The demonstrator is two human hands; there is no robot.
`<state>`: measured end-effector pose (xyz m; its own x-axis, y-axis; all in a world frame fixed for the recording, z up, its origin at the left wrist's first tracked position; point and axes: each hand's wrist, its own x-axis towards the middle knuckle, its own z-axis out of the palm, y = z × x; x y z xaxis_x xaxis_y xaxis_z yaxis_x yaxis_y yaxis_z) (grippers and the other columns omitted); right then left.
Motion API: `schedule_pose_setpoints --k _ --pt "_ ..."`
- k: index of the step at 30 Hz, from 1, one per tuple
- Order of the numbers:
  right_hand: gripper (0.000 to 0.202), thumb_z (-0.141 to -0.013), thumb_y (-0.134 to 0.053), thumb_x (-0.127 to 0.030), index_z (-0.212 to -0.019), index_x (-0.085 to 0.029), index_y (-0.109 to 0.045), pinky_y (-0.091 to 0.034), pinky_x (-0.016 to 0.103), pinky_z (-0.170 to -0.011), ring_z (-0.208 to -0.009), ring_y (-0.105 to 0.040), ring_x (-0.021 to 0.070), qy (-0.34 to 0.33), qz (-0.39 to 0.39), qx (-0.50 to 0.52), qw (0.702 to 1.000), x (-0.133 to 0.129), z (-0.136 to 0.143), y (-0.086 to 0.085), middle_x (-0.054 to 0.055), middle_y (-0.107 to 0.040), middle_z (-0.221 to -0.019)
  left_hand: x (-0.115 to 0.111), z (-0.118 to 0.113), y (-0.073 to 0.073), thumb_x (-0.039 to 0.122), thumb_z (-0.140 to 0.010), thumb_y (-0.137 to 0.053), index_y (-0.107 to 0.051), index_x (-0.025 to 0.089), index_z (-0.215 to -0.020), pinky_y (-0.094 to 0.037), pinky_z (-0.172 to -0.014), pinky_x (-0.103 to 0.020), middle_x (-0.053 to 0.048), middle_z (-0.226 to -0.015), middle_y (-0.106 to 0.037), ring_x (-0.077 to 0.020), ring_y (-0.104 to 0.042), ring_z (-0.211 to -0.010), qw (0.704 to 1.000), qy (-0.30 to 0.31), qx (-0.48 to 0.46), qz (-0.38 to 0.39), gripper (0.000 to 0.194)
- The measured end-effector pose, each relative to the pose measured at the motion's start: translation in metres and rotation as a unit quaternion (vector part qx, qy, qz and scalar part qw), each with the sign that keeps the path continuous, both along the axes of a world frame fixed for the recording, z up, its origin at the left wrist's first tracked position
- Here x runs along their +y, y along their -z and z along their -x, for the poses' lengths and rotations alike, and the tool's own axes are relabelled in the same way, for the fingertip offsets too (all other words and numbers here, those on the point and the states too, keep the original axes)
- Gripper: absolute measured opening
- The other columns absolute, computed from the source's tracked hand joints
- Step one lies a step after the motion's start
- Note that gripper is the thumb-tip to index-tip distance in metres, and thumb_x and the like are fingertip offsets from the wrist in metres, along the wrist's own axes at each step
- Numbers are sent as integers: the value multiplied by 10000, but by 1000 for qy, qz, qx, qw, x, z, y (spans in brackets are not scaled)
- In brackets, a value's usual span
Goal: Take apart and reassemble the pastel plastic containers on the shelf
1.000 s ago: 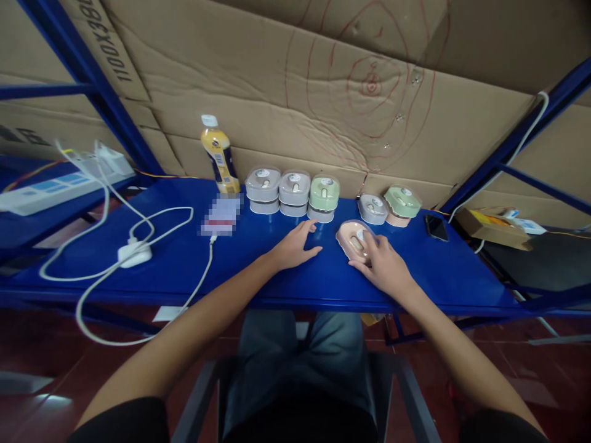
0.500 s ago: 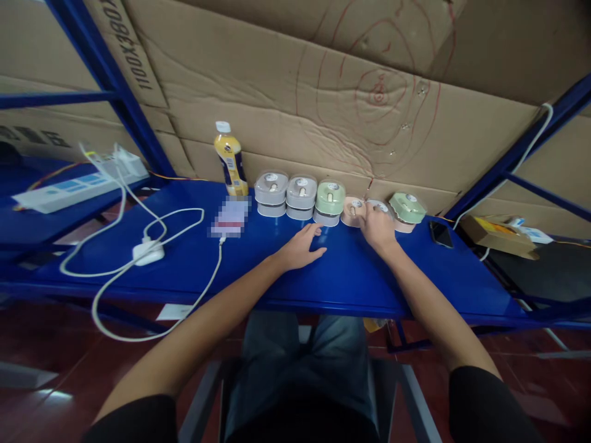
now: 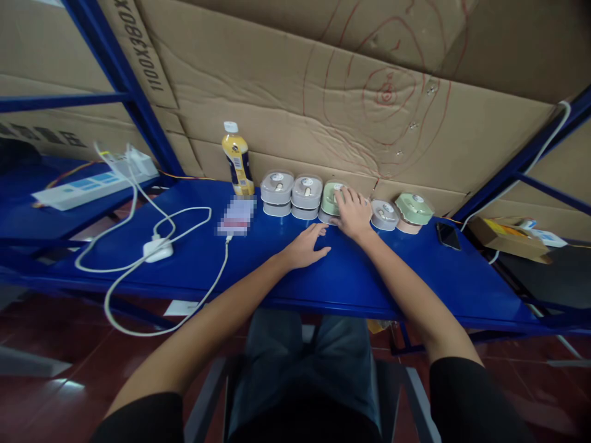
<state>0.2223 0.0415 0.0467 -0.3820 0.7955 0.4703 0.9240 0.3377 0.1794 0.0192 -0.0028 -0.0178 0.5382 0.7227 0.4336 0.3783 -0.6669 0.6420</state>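
My left hand (image 3: pixel 305 246) rests on the blue table in front of the stacks, holding nothing, its thumb apart from the fingers. The fingers of my right hand (image 3: pixel 354 212) curl over the right side of a small green box with a clear lid (image 3: pixel 329 198), the thumb low at its front. This green box sits on a grey one. To its left stand two stacks of grey lidded boxes (image 3: pixel 277 184) (image 3: pixel 306 192). On the right are a single grey box (image 3: pixel 385 215) and a green box (image 3: pixel 415 208) on a peach one (image 3: pixel 408 227). Another peach box is hidden behind my right hand.
A yellow drink bottle (image 3: pixel 237 161) stands at the back left, behind a blurred-out flat item (image 3: pixel 237 215) with a white cable. A charger (image 3: pixel 157 249) and power strip (image 3: pixel 99 184) lie left. A phone (image 3: pixel 448 236) lies right. Cardboard (image 3: pixel 258 111) closes the back.
My right hand has moved left from the peach and single grey boxes to the green box on the grey one. My left hand stays on the table. The view has shifted slightly.
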Motion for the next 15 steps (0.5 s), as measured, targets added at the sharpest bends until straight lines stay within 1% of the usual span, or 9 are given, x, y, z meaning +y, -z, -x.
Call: schedule_pose_setpoints --k 2,4,6,8,10,11,13,15 --pt "765 -870 -726 -204 -1570 -85 -440 -344 640 -1227 -1515 -428 458 -25 -6 2 1000 -6 -7 4 273 -463 -1646 0 0 -1 307 -912 -702 -502 185 -1431 -553 -1132 -550 -160 -1355 -642 -315 -674 -1270 1000 -1 -8 1 570" --pt "708 -878 -650 -163 -1556 -82 -460 -338 638 -1239 -1510 -439 442 -50 -13 17 999 -14 -15 6 256 -483 -1637 -1 0 -2 304 -901 -717 -529 178 -1401 -561 -1111 -553 -163 -1328 -659 -315 -682 -1247 999 -6 -31 5 550" --pt "670 -892 -608 -178 -1543 -87 -475 -345 632 -1250 -1495 -462 425 -67 -37 70 995 -24 -24 6 242 -523 -1602 0 0 -3 327 -887 -749 -561 165 -1352 -566 -1093 -553 -162 -1269 -686 -312 -698 -1200 996 -18 -83 25 527" --pt "651 -914 -595 -245 -1542 -125 -472 -362 639 -1252 -1479 -482 416 -81 -74 163 981 -34 -35 3 224 -561 -1560 2 0 -5 390 -890 -776 -574 165 -1314 -563 -1084 -546 -153 -1213 -709 -302 -717 -1160 982 -24 -169 80 522" --pt "635 -938 -605 -336 -1538 -184 -464 -401 638 -1238 -1446 -523 402 -107 -91 273 952 -46 -45 -1 202 -587 -1523 5 1 -8 493 -899 -784 -566 176 -1302 -563 -1072 -537 -144 -1183 -727 -296 -740 -1131 949 -8 -267 165 558" --pt "626 -945 -620 -385 -1527 -212 -469 -433 627 -1221 -1420 -553 391 -127 -80 325 934 -52 -50 -3 188 -600 -1505 6 2 -10 551 -901 -779 -561 182 -1303 -563 -1069 -535 -143 -1179 -735 -298 -751 -1121 927 9 -309 212 587" --pt "612 -940 -671 -472 -1486 -254 -501 -497 588 -1179 -1370 -606 365 -176 -16 406 897 -62 -57 -6 158 -624 -1478 8 3 -15 661 -886 -763 -568 185 -1303 -561 -1066 -539 -153 -1178 -751 -316 -767 -1108 883 53 -363 292 662" --pt "609 -914 -729 -523 -1441 -281 -544 -533 556 -1150 -1349 -632 346 -223 90 447 861 -71 -61 -6 131 -642 -1467 7 6 -19 725 -851 -765 -598 179 -1297 -571 -1053 -540 -175 -1215 -752 -346 -761 -1131 852 94 -380 348 725"
